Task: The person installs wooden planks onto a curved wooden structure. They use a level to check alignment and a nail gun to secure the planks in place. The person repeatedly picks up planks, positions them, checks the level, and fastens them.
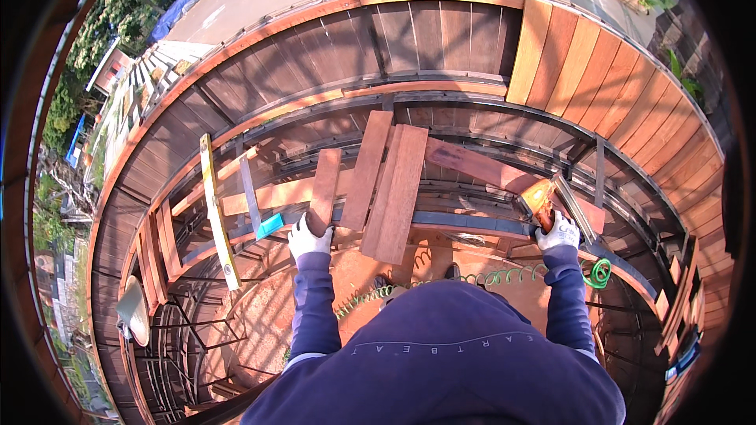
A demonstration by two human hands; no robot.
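Observation:
My left hand point(309, 241), in a white glove, grips the lower end of a short reddish board point(326, 181) at the middle left. My right hand point(558, 236), also gloved, is closed on an orange nail gun point(537, 197) at the right, by a long slanted plank point(472, 161). Between my hands, two loose boards point(400, 189) lie across the curved dark metal frame point(453, 219). Left of my left hand are a square with a blue handle point(269, 225) and a yellow level point(215, 212).
Curved wooden cladding point(591, 71) arches around me. A coiled green hose point(596, 274) hangs at right and across the drop below. More planks point(157, 256) lean at left, beside a pale hat point(135, 311). Reddish ground point(268, 307) shows through the framework. Beyond the rim are pavement and trees.

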